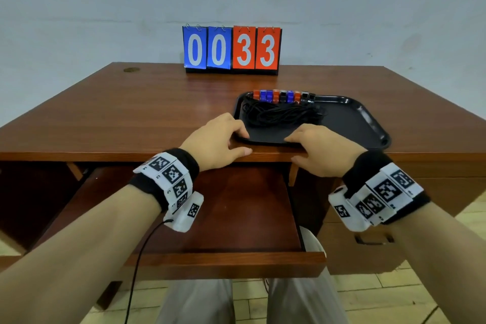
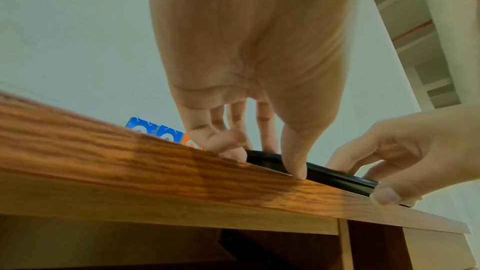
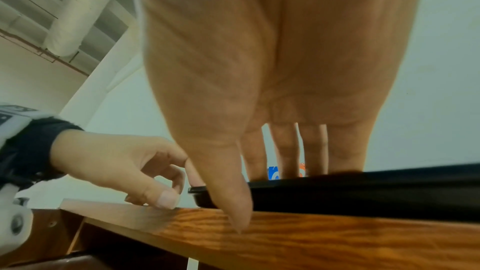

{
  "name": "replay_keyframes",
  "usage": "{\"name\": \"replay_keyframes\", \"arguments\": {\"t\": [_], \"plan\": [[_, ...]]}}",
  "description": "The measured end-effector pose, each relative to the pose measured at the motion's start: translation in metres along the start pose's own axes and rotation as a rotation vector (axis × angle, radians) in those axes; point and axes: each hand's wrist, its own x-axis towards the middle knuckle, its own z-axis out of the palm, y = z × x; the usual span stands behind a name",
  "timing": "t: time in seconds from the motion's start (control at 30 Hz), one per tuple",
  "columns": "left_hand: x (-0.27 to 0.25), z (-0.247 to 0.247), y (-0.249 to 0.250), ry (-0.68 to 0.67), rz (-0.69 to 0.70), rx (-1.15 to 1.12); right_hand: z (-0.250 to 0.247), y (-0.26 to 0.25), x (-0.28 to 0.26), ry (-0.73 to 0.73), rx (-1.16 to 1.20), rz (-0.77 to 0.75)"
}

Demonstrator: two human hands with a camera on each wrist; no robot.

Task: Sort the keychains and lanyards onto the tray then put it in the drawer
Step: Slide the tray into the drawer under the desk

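Observation:
A black tray (image 1: 342,118) lies on the wooden desk (image 1: 131,113), right of centre, its near edge at the desk's front. A row of red, blue and black keychains (image 1: 284,96) lines its far edge, and coiled black lanyards (image 1: 281,113) lie in front of them. My left hand (image 1: 244,142) holds the tray's near-left corner, fingers curled over the rim (image 2: 337,178) and thumb on the desk edge. My right hand (image 1: 292,148) grips the near rim (image 3: 363,192), fingers inside the tray and thumb down its front. Below the hands, the drawer (image 1: 236,218) is pulled out.
A flip scoreboard (image 1: 232,48) reading 0033 stands at the back of the desk against the wall. A closed drawer unit (image 1: 373,239) sits under the desk at right. My knees are below the drawer front.

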Motion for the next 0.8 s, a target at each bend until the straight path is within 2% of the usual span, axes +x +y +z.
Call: {"name": "replay_keyframes", "arguments": {"t": [0.17, 0.4, 0.57, 0.67, 0.8], "plan": [[-0.018, -0.005, -0.007, 0.049, -0.037, 0.026, 0.004, 0.005, -0.011, 0.025, 0.038, -0.036], [-0.042, -0.024, -0.018, 0.036, -0.108, -0.026, 0.003, 0.009, -0.024, 0.02, 0.097, -0.105], [-0.025, -0.04, -0.021, 0.012, -0.215, -0.028, -0.026, 0.014, -0.015, 0.015, 0.141, -0.053], [-0.007, -0.053, -0.027, -0.031, -0.272, -0.015, -0.043, 0.026, 0.001, -0.064, 0.09, 0.012], [0.025, -0.07, -0.03, -0.154, -0.37, -0.008, -0.068, 0.042, 0.029, -0.178, 0.053, 0.086]]}}
